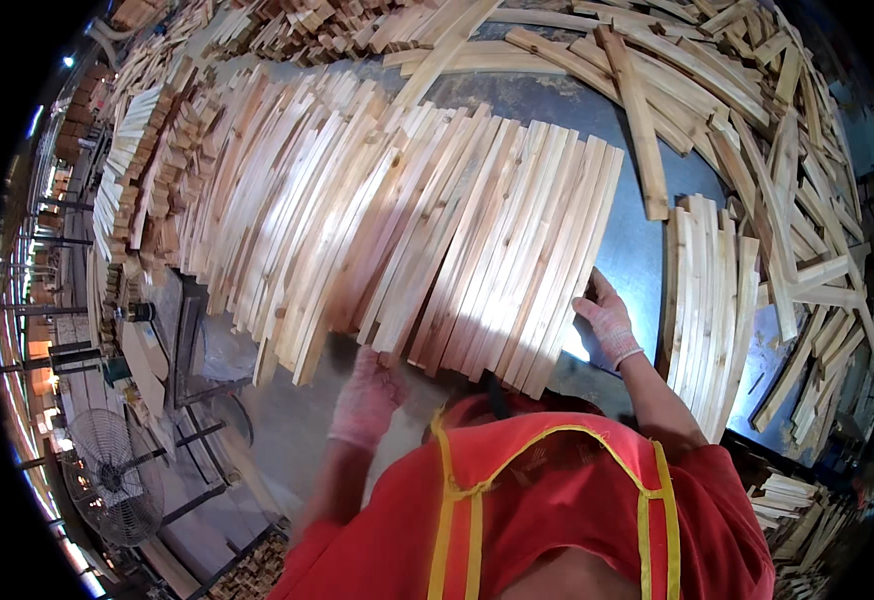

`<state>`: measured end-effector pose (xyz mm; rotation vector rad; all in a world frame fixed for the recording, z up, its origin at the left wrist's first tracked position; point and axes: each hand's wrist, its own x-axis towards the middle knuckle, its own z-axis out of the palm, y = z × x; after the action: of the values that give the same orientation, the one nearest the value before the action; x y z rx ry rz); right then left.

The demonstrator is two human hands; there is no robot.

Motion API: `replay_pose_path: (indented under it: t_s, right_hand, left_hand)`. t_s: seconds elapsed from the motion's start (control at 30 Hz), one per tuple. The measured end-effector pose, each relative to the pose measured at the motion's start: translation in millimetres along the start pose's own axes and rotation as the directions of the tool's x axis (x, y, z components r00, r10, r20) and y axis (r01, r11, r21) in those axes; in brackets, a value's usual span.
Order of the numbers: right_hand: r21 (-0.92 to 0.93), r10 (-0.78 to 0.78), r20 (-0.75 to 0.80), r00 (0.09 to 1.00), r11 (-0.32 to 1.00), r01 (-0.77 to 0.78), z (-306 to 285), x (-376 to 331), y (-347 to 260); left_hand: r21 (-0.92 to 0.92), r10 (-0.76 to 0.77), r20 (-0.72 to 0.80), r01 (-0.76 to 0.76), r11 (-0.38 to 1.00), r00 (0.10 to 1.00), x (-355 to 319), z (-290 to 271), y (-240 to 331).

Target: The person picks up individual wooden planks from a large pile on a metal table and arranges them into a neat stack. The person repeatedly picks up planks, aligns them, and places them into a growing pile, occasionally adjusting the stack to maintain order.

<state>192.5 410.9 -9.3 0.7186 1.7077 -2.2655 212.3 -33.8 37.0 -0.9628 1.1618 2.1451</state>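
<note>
A wide row of pale wooden slats (427,240) lies side by side on a dark metal table (637,260). My left hand (367,395), in a pinkish knit glove, touches the near ends of the slats at the row's lower middle. My right hand (605,320), also gloved, presses flat against the right edge of the row near its near end. Neither hand lifts a slat. A red apron with yellow trim (547,500) fills the bottom of the view.
A smaller batch of slats (709,300) lies to the right of my right hand. Loose slats are heaped at the far and right sides (757,120). Stacked short wood pieces (147,180) stand at the left. A floor fan (112,475) stands at lower left.
</note>
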Motion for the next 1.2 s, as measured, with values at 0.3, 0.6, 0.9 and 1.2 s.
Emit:
replay_pose_path:
  t_s: [0.3, 0.6, 0.9, 1.2]
  right_hand:
    - [0.116, -0.069, 0.015, 0.997, 0.991, 0.067, -8, 13, 27]
    - [-0.155, -0.342, -0.195, 0.919, 0.936, 0.315, 91, -47, -53]
    - [-0.517, -0.290, -0.454, 0.843, 0.856, 0.016, -29, -79, 19]
    - [-0.627, -0.054, -0.168, 0.984, 0.777, -0.065, -5, -15, 19]
  left_hand:
    - [0.625, -0.096, 0.234, -0.074, 0.777, 0.967, 15, 97, 88]
    - [0.922, -0.010, 0.375, -0.372, 0.107, 0.927, -39, 140, 30]
    - [0.836, 0.088, 0.292, -0.299, 0.460, 0.952, 0, -12, -16]
    - [0.082, -0.176, 0.146, 0.166, 0.983, 0.973, 74, -6, -53]
